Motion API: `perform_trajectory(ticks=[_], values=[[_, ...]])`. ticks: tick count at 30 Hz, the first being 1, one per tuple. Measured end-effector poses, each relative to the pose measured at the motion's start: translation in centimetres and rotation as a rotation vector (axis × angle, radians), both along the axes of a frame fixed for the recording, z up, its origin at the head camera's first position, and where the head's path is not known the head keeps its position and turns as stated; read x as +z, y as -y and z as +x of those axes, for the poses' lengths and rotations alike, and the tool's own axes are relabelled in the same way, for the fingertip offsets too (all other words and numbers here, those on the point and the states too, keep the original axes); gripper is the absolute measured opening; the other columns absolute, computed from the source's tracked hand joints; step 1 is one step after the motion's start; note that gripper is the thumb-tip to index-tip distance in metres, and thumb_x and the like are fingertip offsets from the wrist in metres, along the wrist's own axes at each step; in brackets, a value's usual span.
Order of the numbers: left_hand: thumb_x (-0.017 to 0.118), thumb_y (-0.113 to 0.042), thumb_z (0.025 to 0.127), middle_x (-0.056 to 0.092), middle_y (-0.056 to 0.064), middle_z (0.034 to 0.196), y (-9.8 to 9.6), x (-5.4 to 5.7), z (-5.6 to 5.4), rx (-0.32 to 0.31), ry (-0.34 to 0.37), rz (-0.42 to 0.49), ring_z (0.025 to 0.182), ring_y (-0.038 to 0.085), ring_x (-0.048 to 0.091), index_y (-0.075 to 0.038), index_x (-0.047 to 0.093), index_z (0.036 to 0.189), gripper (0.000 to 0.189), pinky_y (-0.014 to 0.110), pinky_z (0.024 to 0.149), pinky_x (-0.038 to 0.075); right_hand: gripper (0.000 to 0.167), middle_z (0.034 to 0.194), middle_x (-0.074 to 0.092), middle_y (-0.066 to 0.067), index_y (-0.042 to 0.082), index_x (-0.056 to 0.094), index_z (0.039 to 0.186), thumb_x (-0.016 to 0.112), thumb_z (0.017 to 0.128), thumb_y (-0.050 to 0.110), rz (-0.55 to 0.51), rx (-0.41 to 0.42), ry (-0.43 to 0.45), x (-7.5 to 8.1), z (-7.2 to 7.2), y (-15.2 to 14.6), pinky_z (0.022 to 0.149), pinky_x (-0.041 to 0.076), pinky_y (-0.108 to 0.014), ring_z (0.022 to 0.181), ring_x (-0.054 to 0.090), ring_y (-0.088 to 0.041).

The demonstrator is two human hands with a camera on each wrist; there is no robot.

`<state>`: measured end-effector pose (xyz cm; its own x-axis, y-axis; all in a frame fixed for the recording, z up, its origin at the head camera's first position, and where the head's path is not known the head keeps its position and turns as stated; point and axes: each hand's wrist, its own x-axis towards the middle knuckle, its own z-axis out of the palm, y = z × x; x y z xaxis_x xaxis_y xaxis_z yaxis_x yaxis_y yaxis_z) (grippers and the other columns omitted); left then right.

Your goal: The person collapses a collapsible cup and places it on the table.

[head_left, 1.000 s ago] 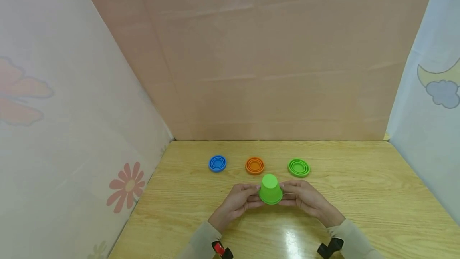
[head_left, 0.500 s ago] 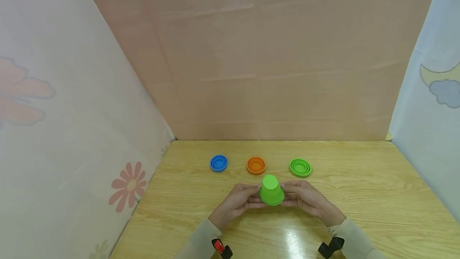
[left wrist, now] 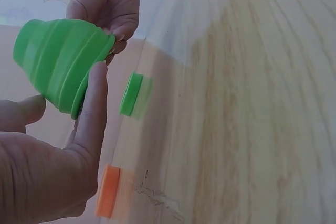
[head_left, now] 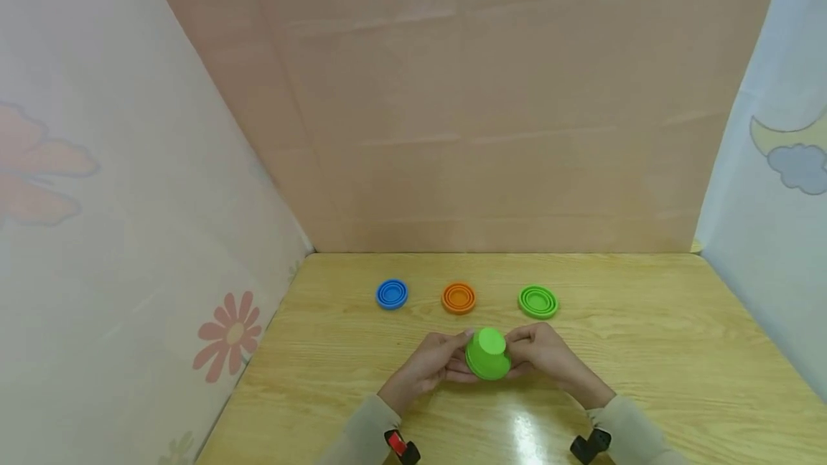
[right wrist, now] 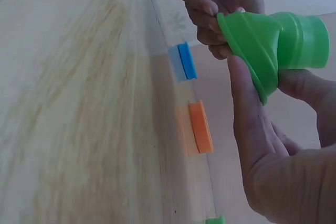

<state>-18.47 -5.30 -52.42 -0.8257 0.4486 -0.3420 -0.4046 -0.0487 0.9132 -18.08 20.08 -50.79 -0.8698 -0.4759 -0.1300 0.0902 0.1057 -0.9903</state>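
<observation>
Between both hands, above the table, is a light green collapsible cup (head_left: 489,356), held bottom up with its wide rim below. The left hand (head_left: 431,363) pinches its left side, thumb on the wall and fingers under the rim. On the other side the right hand (head_left: 549,356) pinches it, and the right thumb presses into the ribbed wall. In the right wrist view the cup (right wrist: 262,45) is bent, its narrow end askew to the rim. The left wrist view shows the cup's ribbed side (left wrist: 60,61) with the left index finger along the rim.
Past the hands, a blue (head_left: 391,294), an orange (head_left: 459,298) and a green collapsed cup (head_left: 538,302) lie flat in a row on the wooden table (head_left: 310,379). A brown back panel (head_left: 452,128) and patterned side panels surround the table.
The held cup went from straight and tall to tilted and partly squashed on its right side. The right hand's fingers curled in more. The row of cups stayed put.
</observation>
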Motion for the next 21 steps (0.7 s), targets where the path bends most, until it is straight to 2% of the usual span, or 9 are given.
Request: perform_trajectory(ticks=[8,14,19,21], values=[[0.062,-0.05,0.104,0.081,0.013,0.092,0.22,0.1,-0.02,-0.049,0.008,0.003,0.082,0.022,0.081,0.004,0.076,0.115,0.056,0.041,0.081,0.067,0.032,0.099,0.08,-0.018,-0.019,0.067,0.119,0.063,0.093,-0.001,0.025,-0.006,-0.06,-0.41,-0.04,0.22,0.075,0.068,-0.048,0.08,0.079,-0.018],[0.057,-0.036,0.109,0.081,0.013,0.092,0.51,0.34,0.18,-0.06,0.004,0.064,0.082,0.021,0.081,0.006,0.074,0.12,0.047,0.044,0.082,0.067,0.032,0.098,0.08,-0.018,-0.019,0.067,0.12,0.062,0.094,0.0,0.023,-0.014,-0.059,-0.66,-0.16,0.21,0.075,0.068,-0.046,0.079,0.078,-0.017],[0.063,-0.024,0.105,0.08,0.021,0.104,0.67,0.56,0.36,-0.049,-0.023,0.067,0.089,0.024,0.081,0.007,0.072,0.123,0.037,0.044,0.086,0.066,0.034,0.103,0.079,-0.022,-0.019,0.066,0.121,0.065,0.094,0.0,0.029,-0.025,-0.064,-0.56,-0.27,0.19,0.074,0.068,-0.043,0.082,0.078,-0.016],[0.065,-0.025,0.104,0.08,0.022,0.105,0.67,0.44,0.33,-0.042,-0.025,0.069,0.089,0.025,0.081,0.007,0.072,0.123,0.038,0.044,0.086,0.066,0.033,0.104,0.079,-0.022,-0.018,0.066,0.122,0.065,0.095,0.001,0.034,-0.024,-0.069,-0.43,-0.38,0.2,0.075,0.068,-0.045,0.082,0.078,-0.017]])
